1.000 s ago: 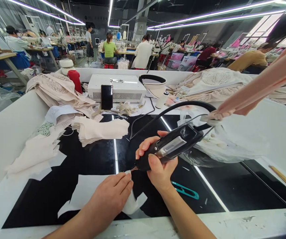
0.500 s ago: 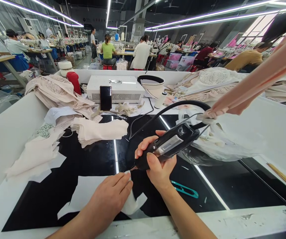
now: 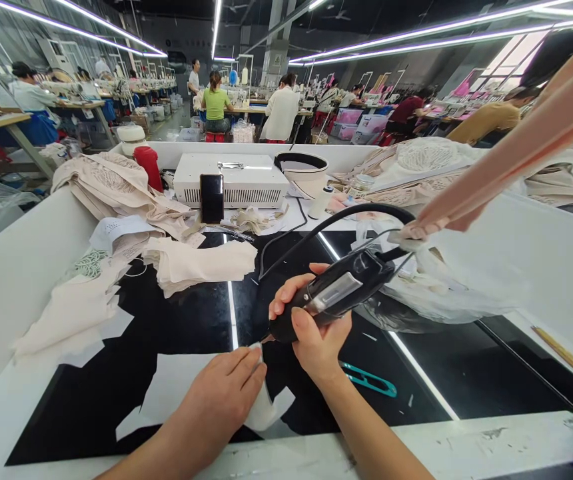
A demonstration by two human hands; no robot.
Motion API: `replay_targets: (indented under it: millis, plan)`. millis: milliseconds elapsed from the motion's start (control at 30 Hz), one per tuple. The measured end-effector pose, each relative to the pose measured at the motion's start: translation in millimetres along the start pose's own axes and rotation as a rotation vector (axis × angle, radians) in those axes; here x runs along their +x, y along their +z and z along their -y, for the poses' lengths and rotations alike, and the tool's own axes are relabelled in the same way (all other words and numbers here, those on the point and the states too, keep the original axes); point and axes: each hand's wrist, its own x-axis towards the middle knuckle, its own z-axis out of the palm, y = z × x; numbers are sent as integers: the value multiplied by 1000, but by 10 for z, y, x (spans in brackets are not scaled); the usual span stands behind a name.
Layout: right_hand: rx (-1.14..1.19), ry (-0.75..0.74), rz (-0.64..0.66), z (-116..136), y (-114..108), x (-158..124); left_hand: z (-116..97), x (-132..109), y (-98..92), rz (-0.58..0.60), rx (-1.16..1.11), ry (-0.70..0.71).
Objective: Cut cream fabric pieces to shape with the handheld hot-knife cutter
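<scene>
My right hand [image 3: 316,327] is wrapped around a black corded hand tool [image 3: 339,291] with a metal plate on its side. The narrow tip of the tool points down and left, right at the edge of a white fabric piece [image 3: 261,410]. With fingers close together, my left hand [image 3: 229,383] holds that fabric down and covers much of it. A white sheet [image 3: 174,380] lies flat under and beside the left hand. Right of my right wrist are teal thread snips [image 3: 369,380] on the black tabletop [image 3: 166,320].
A pink cloth strip [image 3: 506,147] holds up the tool's cable. Stacked pale fabric pieces [image 3: 201,263] lie behind my left hand. Farther back stand a phone [image 3: 211,199], a white vented box [image 3: 236,179] and a round container [image 3: 306,179]. Clear plastic bags [image 3: 451,287] lie at right.
The tool and my right hand have shifted very slightly left. My left hand stays on the fabric. In the background, a standing person has turned and moved a little.
</scene>
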Motion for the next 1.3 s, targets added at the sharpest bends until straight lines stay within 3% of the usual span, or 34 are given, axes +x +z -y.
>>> replay_targets:
  millis: [567,1300]
  plan:
    - [8,-9,-11,-4,31,-4,4,61,-21,-110,-14,-23]
    - [2,29,-19,-29,119,-43,12,28,87,-23,-2,-4]
